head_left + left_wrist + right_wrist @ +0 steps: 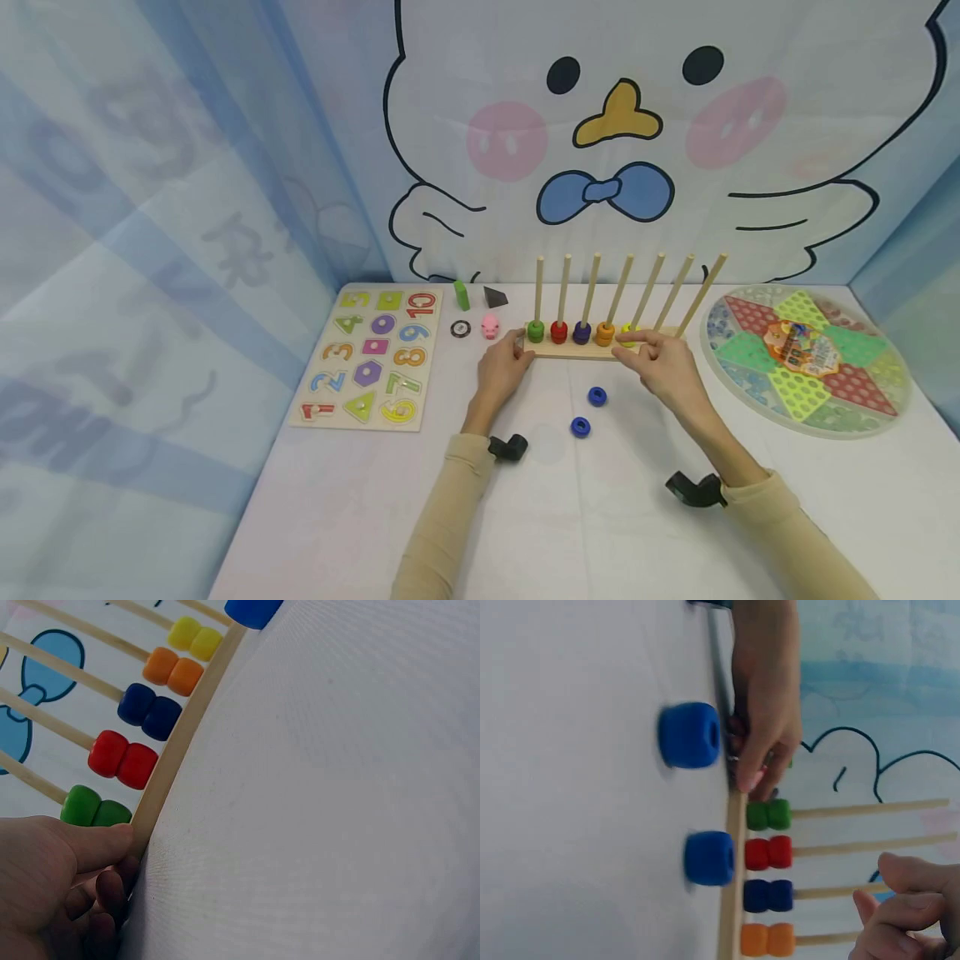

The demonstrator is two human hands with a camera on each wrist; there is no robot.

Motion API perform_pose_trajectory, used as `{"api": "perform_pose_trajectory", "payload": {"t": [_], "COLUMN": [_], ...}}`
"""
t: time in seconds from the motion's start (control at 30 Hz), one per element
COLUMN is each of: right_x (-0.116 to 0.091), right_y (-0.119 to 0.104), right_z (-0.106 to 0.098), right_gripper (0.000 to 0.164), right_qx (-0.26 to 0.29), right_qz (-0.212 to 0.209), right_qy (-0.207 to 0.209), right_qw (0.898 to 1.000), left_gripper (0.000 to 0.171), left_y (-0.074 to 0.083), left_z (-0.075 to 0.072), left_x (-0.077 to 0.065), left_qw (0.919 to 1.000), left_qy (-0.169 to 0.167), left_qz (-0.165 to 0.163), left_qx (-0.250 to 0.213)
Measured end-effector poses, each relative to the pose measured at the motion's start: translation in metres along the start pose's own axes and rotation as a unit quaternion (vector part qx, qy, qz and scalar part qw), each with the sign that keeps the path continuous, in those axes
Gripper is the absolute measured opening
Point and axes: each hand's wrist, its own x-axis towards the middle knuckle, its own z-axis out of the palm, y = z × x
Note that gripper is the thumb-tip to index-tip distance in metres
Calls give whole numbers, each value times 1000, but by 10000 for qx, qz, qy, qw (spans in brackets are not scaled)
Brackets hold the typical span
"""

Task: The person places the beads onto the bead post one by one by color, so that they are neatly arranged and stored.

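A wooden peg rack (573, 353) stands upright with seven pegs. My left hand (500, 368) grips the left end of its base, thumb on the front, beside the green beads (96, 808). Pairs of red beads (123, 760), dark blue beads (149, 712), orange beads (172, 672) and yellow beads (195, 639) sit at the feet of their pegs. My right hand (663, 367) is at the yellow beads in the head view, fingers loosely bent; no bead shows in it in the right wrist view. Two loose blue beads (597, 396) lie in front of the rack.
Left on the table lies a number puzzle board (352, 350). Beside it are a green block (461, 296), a dark wedge (496, 297), a black ring (461, 329) and a pink pig figure (490, 326). A round game board (806, 362) lies at right, close to the right hand.
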Motion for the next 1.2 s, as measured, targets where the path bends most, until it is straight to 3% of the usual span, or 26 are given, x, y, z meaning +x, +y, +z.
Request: {"api": "perform_pose_trajectory", "payload": {"t": [0.13, 0.27, 0.53, 0.97, 1.2], "right_x": [-9, -14, -17, -20, -12], "right_y": [15, 27, 47, 52, 35], "right_z": [20, 29, 40, 43, 25], "right_gripper": [41, 43, 44, 45, 49], "right_qx": [315, 633, 350, 234, -67], "right_qz": [465, 780, 1050, 1050, 894], "right_qy": [-590, -883, -1345, -1303, -975], "right_qw": [9967, 9910, 9847, 9856, 9912], "left_gripper": [43, 43, 43, 43, 43], "left_y": [-1, -2, -3, -3, -4], "left_z": [1, 2, 4, 4, 5], "left_x": [-1, 1, 3, 2, 4], "left_qw": [10000, 9999, 10000, 10000, 10000], "left_qy": [39, 86, 73, 47, 49], "left_qz": [22, 86, 39, -28, -52], "left_qx": [-27, -48, 44, -5, 4]}}
